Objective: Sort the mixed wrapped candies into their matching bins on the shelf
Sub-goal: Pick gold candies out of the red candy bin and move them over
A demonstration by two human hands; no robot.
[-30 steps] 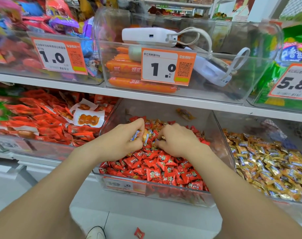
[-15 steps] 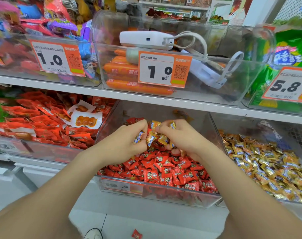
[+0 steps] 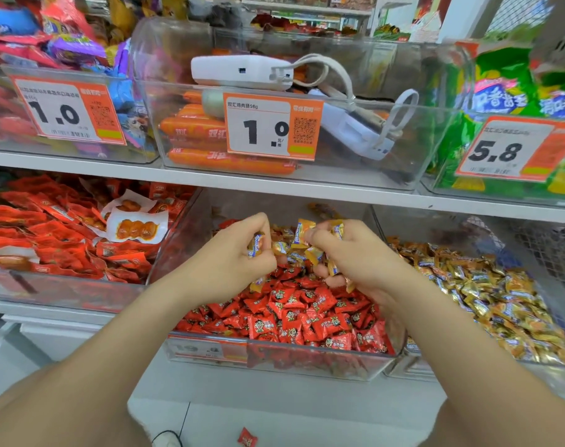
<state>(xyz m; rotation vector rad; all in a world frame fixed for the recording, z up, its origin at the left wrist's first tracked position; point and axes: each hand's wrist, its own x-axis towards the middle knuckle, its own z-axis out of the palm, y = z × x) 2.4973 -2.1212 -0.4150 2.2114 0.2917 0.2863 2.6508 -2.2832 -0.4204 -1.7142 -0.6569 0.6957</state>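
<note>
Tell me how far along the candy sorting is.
Done: the middle bin's front is mostly red candies, and the right bin holds gold ones. In hand: the left grip and right grip each hold gold candies over the middle bin. Left: more gold strays lie at that bin's back, and one red candy is on the floor.

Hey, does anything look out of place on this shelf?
Yes. One red candy lies on the floor, gold candies sit in the red-candy bin, and a white power bank sits with the sausages.
</note>
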